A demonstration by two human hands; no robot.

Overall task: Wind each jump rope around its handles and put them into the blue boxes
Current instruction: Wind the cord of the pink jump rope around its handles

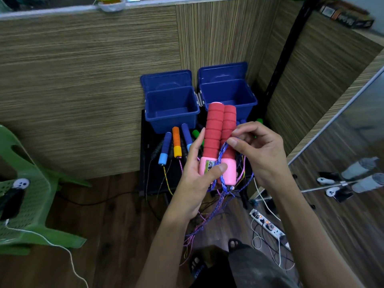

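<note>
My left hand [194, 173] grips two red foam jump rope handles [220, 129] side by side at their pink ends, upright in front of me. My right hand [257, 150] pinches the blue braided rope [223, 150] and lays it across the handles; the rest of the rope hangs down toward the floor. Two open blue boxes [164, 109] [247, 100] stand behind on a black table, both showing bare bottoms. More ropes with blue [165, 149], orange [176, 142] and green handles [195, 134] lie on the table before the boxes.
The small black table [149, 163] stands against a wood-panel wall. A green plastic chair [27, 200] is at left. A white power strip [268, 224] with cables lies on the wooden floor at right, beside a mirror. My feet are below.
</note>
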